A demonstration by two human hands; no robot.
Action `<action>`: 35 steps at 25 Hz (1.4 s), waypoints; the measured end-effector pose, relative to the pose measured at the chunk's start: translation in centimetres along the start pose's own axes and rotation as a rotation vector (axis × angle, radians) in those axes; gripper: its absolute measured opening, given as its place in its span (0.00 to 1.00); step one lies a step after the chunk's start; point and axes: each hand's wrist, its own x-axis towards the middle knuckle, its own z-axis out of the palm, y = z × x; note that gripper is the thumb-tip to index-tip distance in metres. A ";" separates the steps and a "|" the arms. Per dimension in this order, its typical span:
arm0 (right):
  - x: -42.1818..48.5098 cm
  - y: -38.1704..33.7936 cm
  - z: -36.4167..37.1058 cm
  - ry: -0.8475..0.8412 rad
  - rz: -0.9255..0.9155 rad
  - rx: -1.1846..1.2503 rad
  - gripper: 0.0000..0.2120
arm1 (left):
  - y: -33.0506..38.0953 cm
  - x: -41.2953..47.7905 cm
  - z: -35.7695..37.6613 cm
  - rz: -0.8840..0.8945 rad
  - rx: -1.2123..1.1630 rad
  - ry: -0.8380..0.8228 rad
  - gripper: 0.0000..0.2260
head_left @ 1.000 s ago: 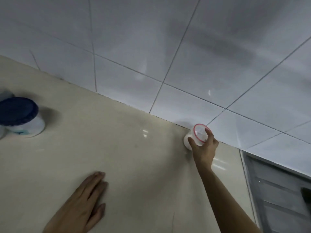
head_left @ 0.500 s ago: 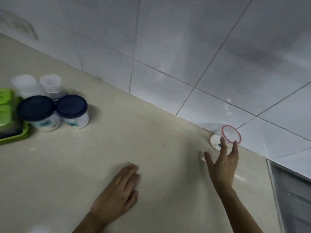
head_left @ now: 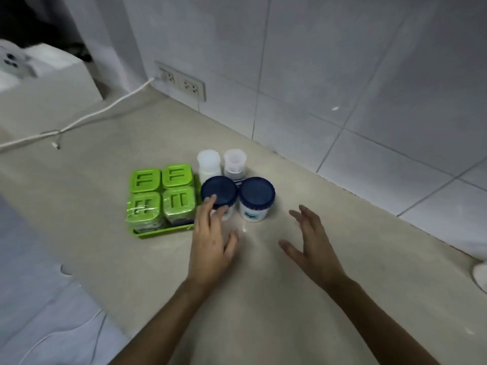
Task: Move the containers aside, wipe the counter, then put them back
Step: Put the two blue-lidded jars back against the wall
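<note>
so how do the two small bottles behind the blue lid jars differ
The left bottle is opaque milky white with a rounded cap; the right bottle has a clear, cup-like cap and darker contents showing below. The left one stands nearer the green tray. Both are upright, similar in height, and untouched.

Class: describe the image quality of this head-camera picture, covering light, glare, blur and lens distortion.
Head view: soft, dim, even light; a small glare spot on the wall tile; wide-angle bending curves the grout lines and counter edge; the left hand and right hand look slightly smeared; the white box at far left is blurred.
</note>
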 end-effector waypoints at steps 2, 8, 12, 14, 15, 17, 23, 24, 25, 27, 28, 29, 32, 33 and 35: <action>4.6 -3.1 0.6 0.002 0.031 0.058 0.38 | -1.9 3.1 -1.0 -0.100 0.021 0.015 0.25; 10.3 -6.8 3.2 -0.053 0.065 -0.118 0.35 | -4.2 5.7 0.4 -0.174 0.132 -0.144 0.36; 9.6 -6.2 2.2 -0.035 0.073 -0.090 0.33 | -3.9 6.8 1.1 -0.230 0.194 -0.116 0.33; 7.5 -5.1 1.1 -0.016 0.080 -0.071 0.34 | -2.8 6.7 1.1 -0.237 0.159 -0.076 0.32; 6.2 -4.2 0.3 0.004 0.082 -0.059 0.34 | -2.1 6.3 1.0 -0.203 0.112 -0.056 0.31; 3.3 -1.4 -1.9 0.064 0.121 -0.032 0.35 | 0.2 5.0 1.1 -0.082 -0.083 -0.096 0.31; -7.0 10.3 -10.0 0.217 0.417 -0.101 0.33 | 12.7 2.2 8.2 0.106 -0.493 -0.496 0.31; -7.8 12.1 -11.3 0.239 0.451 -0.116 0.33 | 14.8 2.2 9.8 0.131 -0.503 -0.529 0.31; -8.1 13.8 -12.3 0.249 0.466 -0.142 0.33 | 16.4 2.2 11.3 0.146 -0.520 -0.551 0.31; -8.6 17.5 -14.6 0.251 0.477 -0.214 0.33 | 20.2 2.1 14.6 0.132 -0.590 -0.586 0.30; -8.3 19.0 -15.6 0.249 0.464 -0.243 0.33 | 21.8 2.2 16.1 0.102 -0.615 -0.589 0.30; -7.9 20.3 -16.5 0.248 0.447 -0.274 0.33 | 23.2 2.3 17.4 0.071 -0.627 -0.578 0.29; -7.0 23.2 -18.5 0.193 0.391 -0.384 0.33 | 26.7 2.8 21.0 0.021 -0.603 -0.529 0.29; -6.8 23.9 -18.9 0.167 0.374 -0.407 0.33 | 27.3 3.2 22.0 0.017 -0.582 -0.522 0.29; -6.8 25.2 -19.3 0.131 0.368 -0.430 0.32 | 28.5 3.8 24.0 0.025 -0.546 -0.512 0.29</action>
